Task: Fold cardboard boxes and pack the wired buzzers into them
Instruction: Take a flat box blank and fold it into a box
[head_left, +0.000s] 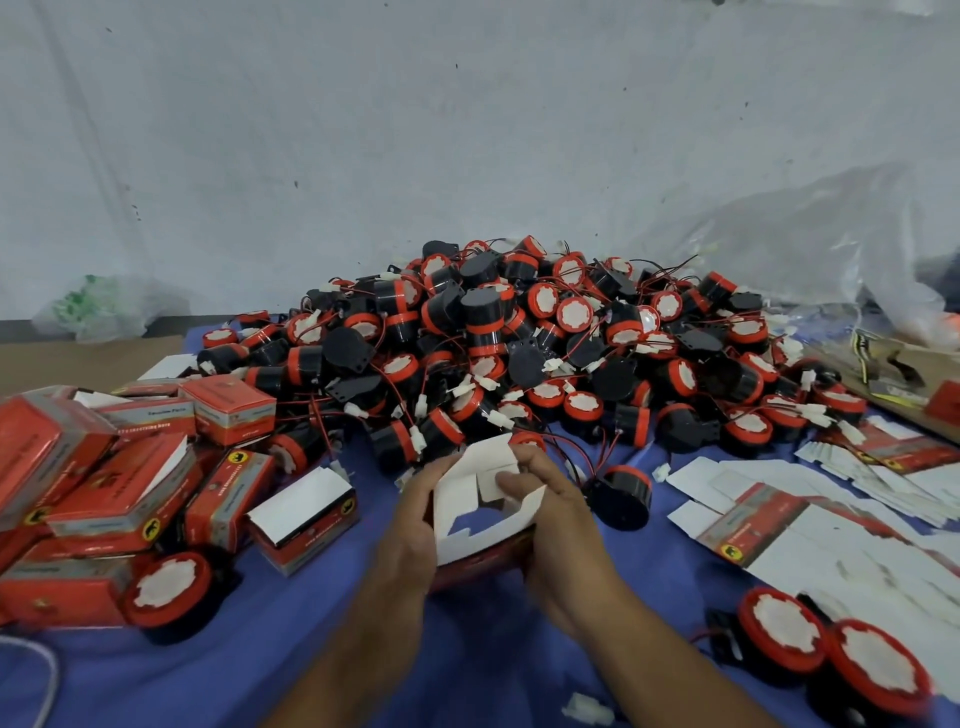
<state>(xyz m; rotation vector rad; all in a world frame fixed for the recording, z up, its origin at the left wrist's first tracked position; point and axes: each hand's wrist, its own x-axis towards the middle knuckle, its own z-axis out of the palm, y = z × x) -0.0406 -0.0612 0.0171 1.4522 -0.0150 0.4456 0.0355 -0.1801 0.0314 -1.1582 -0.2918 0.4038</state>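
Blue cloth (311, 649) covers the table you're working at, with a pale, speckled wall (467, 130) behind it. At the near middle of the cloth you have the cardboard box (483, 514) in both hands, half folded. Its white inner flaps face you and its red printed outside is turned downward. Your left hand (415, 519) grasps the box's left wall, fingers wrapped round the outside. Your right hand (550, 514) holds the right side, its fingers bent in over a small white flap at the opening.

Just past your right hand, a loose buzzer (621, 496) lies on its side on the cloth, black with a red rim. Thin red and black wires trail beside it. Beyond the box rises the big heap of wired buzzers (519, 332), tangled with white connectors.

To your left sits a jumble of closed red boxes (130, 467). The one nearest your left hand is an open-flapped box (306, 514). A single buzzer (169, 590) lies face up just beside that jumble.

To your right, flat box blanks (805, 519) are spread out, mostly white side up. Two more buzzers (784, 636) lie face up near the right corner, just beside each other. Crumpled clear plastic (805, 244) sits at the far right.
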